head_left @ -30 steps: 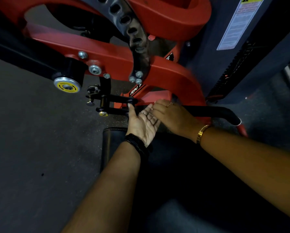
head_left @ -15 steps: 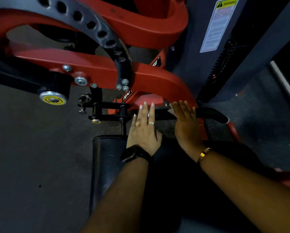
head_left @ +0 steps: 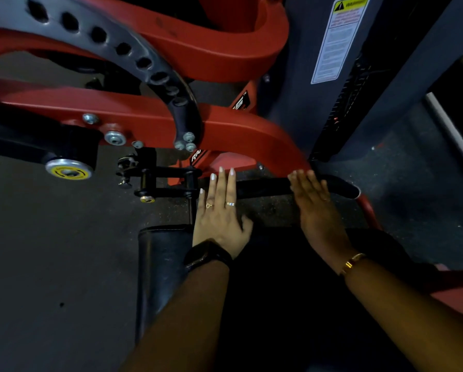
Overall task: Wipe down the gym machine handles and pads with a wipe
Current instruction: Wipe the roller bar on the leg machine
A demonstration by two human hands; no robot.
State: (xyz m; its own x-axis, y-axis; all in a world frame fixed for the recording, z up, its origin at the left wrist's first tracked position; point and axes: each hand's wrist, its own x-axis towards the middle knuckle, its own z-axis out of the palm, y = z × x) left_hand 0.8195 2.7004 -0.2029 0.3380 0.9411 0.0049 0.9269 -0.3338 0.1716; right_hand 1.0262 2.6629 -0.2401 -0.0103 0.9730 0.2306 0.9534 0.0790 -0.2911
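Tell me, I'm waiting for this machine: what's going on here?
A person reaches down to the red gym machine: left hand and right hand lie flat and open across its black handle, just beyond the black pad. No wipe shows in either hand.

Gym floor: red painted steel machine frame (head_left: pixel 144 111), grey curved adjustment plate with round holes (head_left: pixel 112 28), black vinyl pad (head_left: pixel 163 253), white-and-yellow warning label (head_left: pixel 337 38), dark speckled rubber flooring (head_left: pixel 50 264).
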